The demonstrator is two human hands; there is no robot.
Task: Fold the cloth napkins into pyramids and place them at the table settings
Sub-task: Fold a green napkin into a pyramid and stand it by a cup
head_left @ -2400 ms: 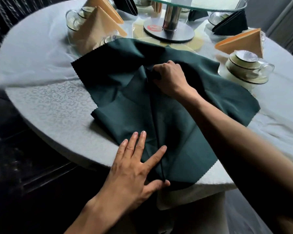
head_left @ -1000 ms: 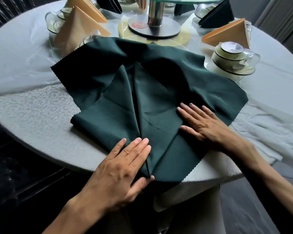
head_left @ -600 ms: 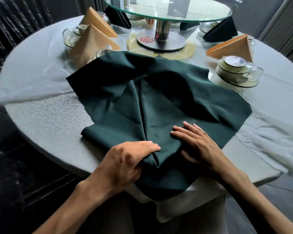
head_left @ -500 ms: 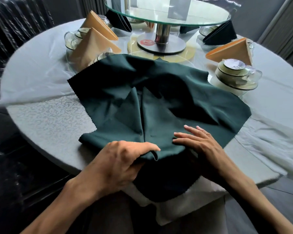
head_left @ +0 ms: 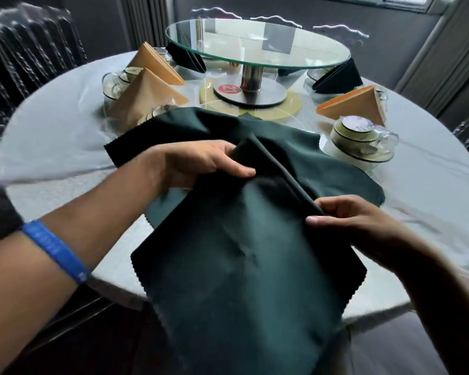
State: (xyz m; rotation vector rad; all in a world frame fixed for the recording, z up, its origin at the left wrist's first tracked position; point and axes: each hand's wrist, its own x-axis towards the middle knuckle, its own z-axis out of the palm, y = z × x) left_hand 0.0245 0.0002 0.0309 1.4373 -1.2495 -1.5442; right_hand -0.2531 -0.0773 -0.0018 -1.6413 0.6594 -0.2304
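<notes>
Several pyramids (head_left: 146,96) already placed; both hands, left hand (head_left: 201,165) and right hand (head_left: 344,220), pinch the green napkin (head_left: 241,253) mid-fold, pyramid not yet formed.

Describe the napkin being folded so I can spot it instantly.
Start at the glass turntable mid-table, then come toward the near edge. The dark green napkin lies there unfinished, gripped by the left hand and right hand; its neighbours already stand as pyramids.

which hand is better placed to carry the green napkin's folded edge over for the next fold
Probably the left hand: it grips the far end of the green napkin fold, nearer the table's middle; the right hand pinches the near end.
</notes>
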